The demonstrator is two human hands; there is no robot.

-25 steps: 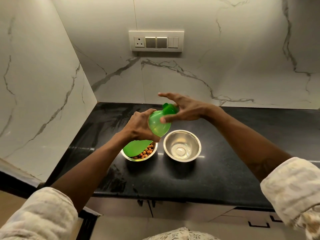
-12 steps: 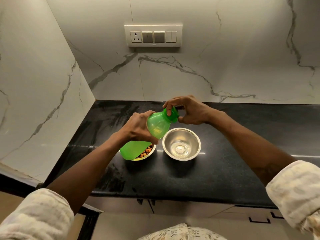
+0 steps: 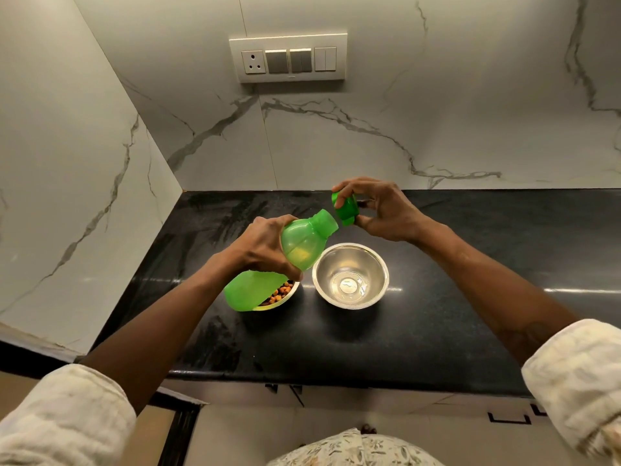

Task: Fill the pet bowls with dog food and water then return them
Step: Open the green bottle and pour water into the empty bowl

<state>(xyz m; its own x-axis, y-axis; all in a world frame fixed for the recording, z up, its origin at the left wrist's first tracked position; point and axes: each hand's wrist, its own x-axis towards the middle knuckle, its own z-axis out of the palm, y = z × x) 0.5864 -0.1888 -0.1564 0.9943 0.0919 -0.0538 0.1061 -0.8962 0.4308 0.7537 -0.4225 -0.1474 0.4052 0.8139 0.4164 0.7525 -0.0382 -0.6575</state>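
We see the left hand (image 3: 265, 245) with its grip wrapped tight around the middle of a green bottle (image 3: 285, 260), held tilted above the bench (image 3: 470, 297), neck end pointing up and toward the right, base end low on the left. The bottle's open neck sits just short of the cap. The right hand (image 3: 386, 210) has its grip pinched on the green cap (image 3: 346, 206), thumb and fingers round it, cap clear of the bottle, a small gap between them.

Two steel bowls stand side by side on the black bench, toward its back left corner. The food bowl (image 3: 280, 297) is on the left, holding brown kibble (image 3: 280, 292), and the bottle's base hangs over it and hides most of it from us. The water bowl (image 3: 351, 275) is on the right, just beside the food bowl, not touching as far as we can tell. Its inside is shiny; we cannot tell whether any water is in it. The bottle's shoulder hangs near its left rim.

Both forearms are bare, with pale rolled sleeves (image 3: 67, 418) at the bottom corners. White marble wall behind and on the left of the bench, with a switch panel (image 3: 289, 58) on the back wall, above the bowls. Cabinet fronts show below the bench's front edge.
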